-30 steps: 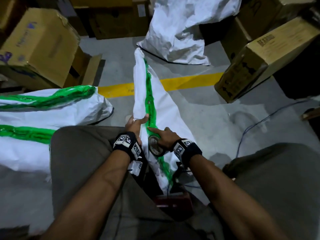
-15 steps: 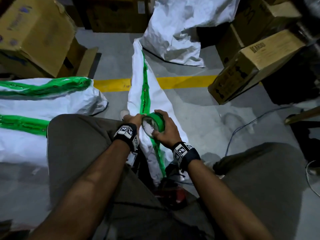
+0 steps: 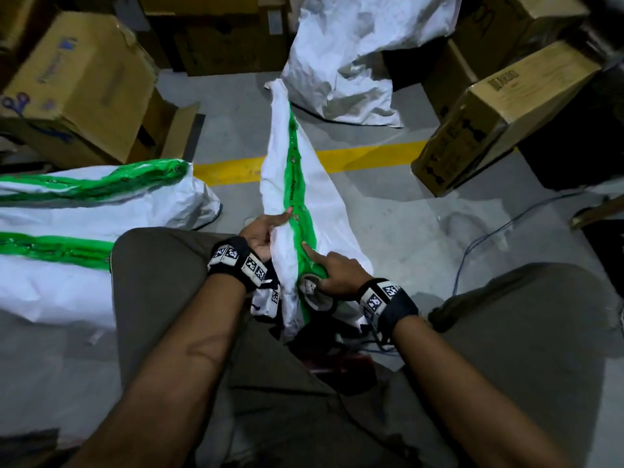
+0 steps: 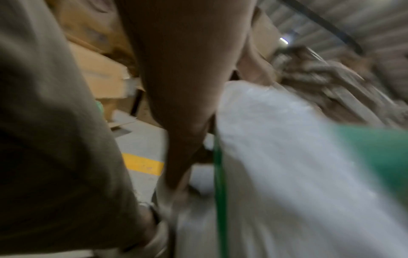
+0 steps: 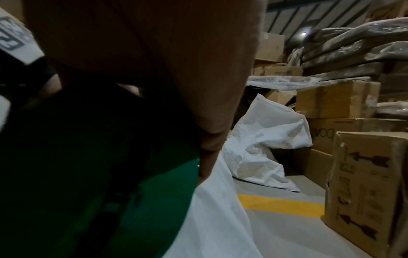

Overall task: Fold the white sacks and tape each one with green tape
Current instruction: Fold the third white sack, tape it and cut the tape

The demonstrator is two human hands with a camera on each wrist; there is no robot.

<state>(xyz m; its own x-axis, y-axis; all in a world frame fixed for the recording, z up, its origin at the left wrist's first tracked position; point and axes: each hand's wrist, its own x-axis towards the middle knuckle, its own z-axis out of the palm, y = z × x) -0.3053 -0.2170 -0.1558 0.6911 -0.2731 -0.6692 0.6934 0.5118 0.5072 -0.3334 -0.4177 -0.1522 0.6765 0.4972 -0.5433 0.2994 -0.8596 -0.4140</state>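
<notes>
White folded sack (image 3: 324, 201) lies between my knees, its long axis running away from me, the green tape strip (image 3: 297, 197) along its spine. My right hand (image 3: 337, 273) grips the tape roll (image 3: 315, 295) at the near end, forefinger pressing the strip; my left hand (image 3: 261, 233) pinches the sack's left edge.

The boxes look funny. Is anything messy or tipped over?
Yes. The box on the right leans tilted on one edge instead of sitting flat, and the box on the left is tilted with a flap hanging open. A crumpled, untaped sack slumps at the back. Nothing looks spilled.
</notes>
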